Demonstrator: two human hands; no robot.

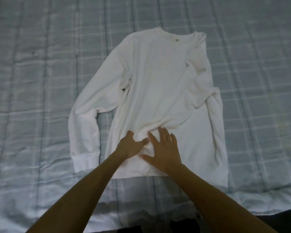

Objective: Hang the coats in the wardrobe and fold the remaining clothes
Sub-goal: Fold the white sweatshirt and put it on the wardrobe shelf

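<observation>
Two hands lie near the hem of a white long-sleeved shirt (154, 81) spread flat on a pale blue checked bed quilt (40, 64). Pressing down, the right hand (165, 152) has its fingers (163, 134) splayed straight. The left hand (129, 145) buries its fingers in a bunched fold, so its grip is unclear.
</observation>
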